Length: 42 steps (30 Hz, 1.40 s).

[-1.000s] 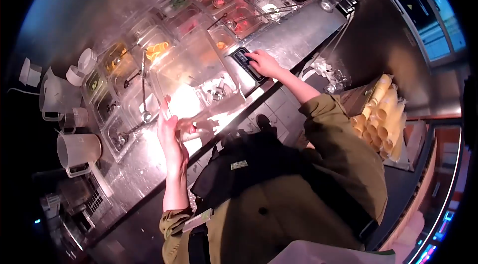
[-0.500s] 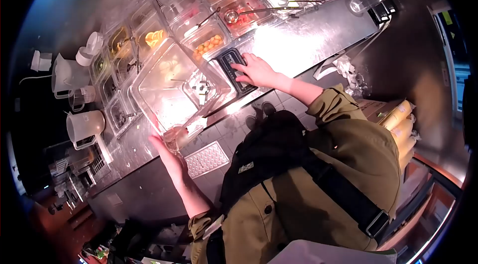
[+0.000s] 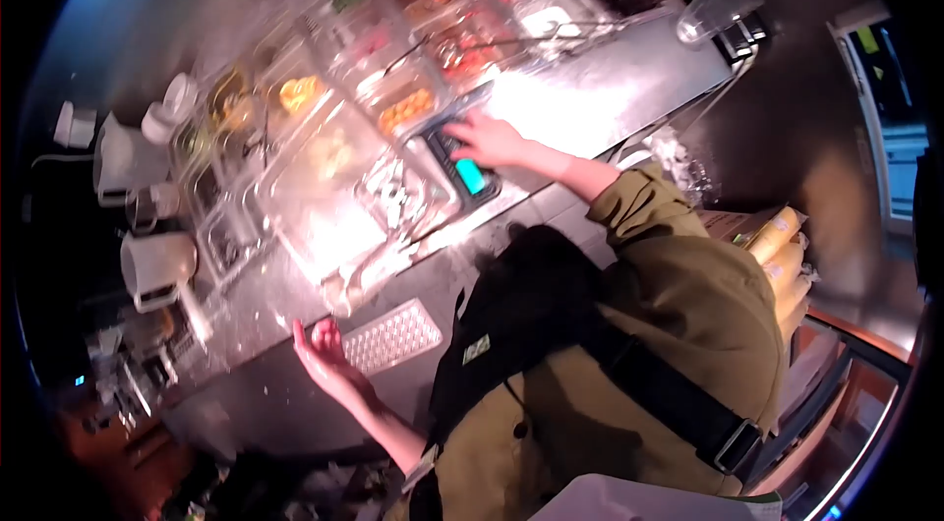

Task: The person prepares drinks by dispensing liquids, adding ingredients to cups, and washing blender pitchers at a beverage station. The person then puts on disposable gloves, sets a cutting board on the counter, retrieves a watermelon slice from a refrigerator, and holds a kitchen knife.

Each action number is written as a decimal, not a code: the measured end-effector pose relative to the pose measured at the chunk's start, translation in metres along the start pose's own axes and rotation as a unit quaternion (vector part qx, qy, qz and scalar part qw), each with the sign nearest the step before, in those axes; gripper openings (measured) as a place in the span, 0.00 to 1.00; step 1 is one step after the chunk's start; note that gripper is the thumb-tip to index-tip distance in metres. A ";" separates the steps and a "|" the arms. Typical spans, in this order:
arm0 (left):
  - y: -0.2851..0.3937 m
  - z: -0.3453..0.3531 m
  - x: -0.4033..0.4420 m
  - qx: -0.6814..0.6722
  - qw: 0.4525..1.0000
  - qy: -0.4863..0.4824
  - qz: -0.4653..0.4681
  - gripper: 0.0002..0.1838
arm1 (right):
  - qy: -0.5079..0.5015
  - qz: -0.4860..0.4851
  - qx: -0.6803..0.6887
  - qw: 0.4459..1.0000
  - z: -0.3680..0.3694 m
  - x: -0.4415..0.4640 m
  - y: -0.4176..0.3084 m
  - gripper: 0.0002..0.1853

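My right hand rests with its fingers spread on a black device that looks like a digital kitchen scale. Its display glows blue-green beside my fingers. Left of the scale is a large clear blender jug, with metal blades showing inside. My left hand hangs in front of the counter edge, below the jug and apart from it. Its fingers are partly curled, somewhat blurred, and I see nothing held in them.
Clear tubs with orange balls, yellow slices and red pieces line the back of the steel counter. White jugs stand at the left. A clear cup is at the right. A patterned metal plate is on the floor.
My left hand has left the jug's lower end and moved down, away from the counter. The scale's display has lit up, and my right hand has shifted slightly up along the scale.
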<state>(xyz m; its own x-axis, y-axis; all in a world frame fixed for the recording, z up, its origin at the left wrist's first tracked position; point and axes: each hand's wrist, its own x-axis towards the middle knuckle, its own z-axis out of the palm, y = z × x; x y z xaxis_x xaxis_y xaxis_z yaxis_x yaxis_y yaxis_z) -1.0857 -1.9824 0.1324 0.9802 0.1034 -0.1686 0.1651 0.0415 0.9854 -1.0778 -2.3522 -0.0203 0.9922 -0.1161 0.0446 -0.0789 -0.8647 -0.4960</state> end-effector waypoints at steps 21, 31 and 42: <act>-0.148 0.020 0.010 -0.196 0.859 0.205 -0.426 0.09 | -0.006 0.465 0.564 0.683 -0.009 -0.201 0.064 0.10; -0.164 -0.009 -0.009 -0.017 0.867 -0.200 -0.457 0.07 | 0.285 0.334 0.787 0.434 0.109 -0.141 -0.050 0.11; -0.169 -0.018 -0.047 0.145 0.783 -0.414 -0.440 0.06 | 0.330 0.214 0.758 0.521 0.171 -0.180 -0.039 0.09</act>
<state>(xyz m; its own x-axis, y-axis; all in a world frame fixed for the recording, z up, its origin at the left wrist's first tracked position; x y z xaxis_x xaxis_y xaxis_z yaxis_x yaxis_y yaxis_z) -1.1617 -1.9760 -0.0269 0.1867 -0.5242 -0.8309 0.7169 -0.5056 0.4801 -1.2373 -2.2138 -0.1575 0.6270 -0.7145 -0.3105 0.3828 0.6297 -0.6760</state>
